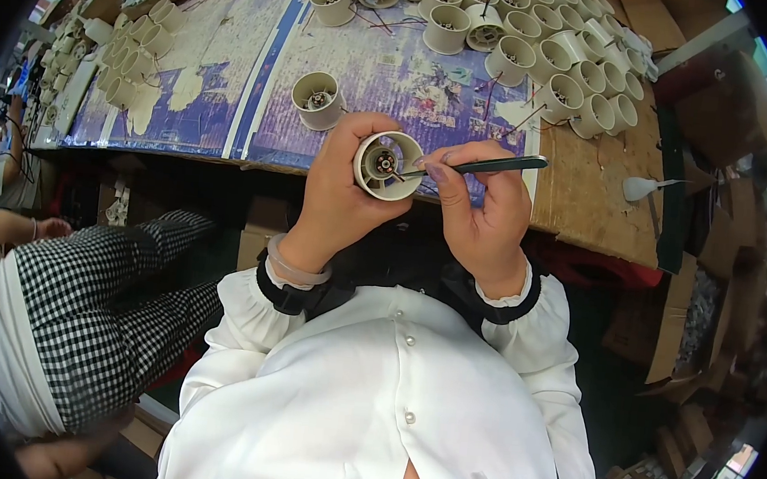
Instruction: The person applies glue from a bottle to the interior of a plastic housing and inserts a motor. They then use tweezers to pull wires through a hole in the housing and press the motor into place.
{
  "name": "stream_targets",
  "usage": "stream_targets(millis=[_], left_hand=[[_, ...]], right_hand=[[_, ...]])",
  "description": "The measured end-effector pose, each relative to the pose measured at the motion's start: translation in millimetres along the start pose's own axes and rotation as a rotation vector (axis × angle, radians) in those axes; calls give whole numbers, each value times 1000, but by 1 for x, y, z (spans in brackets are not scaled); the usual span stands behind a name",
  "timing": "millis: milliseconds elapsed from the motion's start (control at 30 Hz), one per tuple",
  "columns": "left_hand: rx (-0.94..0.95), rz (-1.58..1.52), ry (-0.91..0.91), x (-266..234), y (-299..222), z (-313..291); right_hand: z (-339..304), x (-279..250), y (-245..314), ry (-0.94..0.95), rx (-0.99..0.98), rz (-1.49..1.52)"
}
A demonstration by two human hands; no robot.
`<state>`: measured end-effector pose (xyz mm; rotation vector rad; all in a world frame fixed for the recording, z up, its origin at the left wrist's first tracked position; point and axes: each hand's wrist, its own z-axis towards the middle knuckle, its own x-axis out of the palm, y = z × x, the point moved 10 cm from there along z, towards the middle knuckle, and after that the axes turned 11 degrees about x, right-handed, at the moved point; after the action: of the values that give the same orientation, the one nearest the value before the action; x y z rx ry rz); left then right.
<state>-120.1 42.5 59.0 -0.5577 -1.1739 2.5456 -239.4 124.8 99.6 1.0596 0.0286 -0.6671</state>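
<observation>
My left hand (pixel 332 185) is wrapped round a cream plastic cup-shaped housing (pixel 361 175), its open end tilted up toward me. Inside sits a small motor (pixel 385 162) with a shaft at its middle. Between the thumb and fingers of my right hand (pixel 487 203) is a pair of dark tweezers (pixel 504 164), lying almost level. Their tip reaches over the housing's rim to a spot beside the motor; what the tip touches is too small to make out. Just beyond my left hand another cream housing (pixel 316 106) stands upright on the table, with parts inside.
Many similar housings (pixel 516 58) with thin wires crowd the table's far right, and more (pixel 135 58) stand at the left. A white squeeze bottle (pixel 641 188) lies near the right edge. Cardboard boxes (pixel 687 312) stand at the right. To my left sits a person in checked trousers (pixel 96 296).
</observation>
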Motion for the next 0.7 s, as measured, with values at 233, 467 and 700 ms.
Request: stream_targets(millis=[233,467,700], left_hand=[[-3,-4,2,0,2,-2],[15,-11,7,1,1,-3],[-4,-13,4,1,2,-3]], right_hand=[[-2,1,-1,-11,10,-2],[-3,1,-2,-16,20,5],[-2,1,-3,2,18,4]])
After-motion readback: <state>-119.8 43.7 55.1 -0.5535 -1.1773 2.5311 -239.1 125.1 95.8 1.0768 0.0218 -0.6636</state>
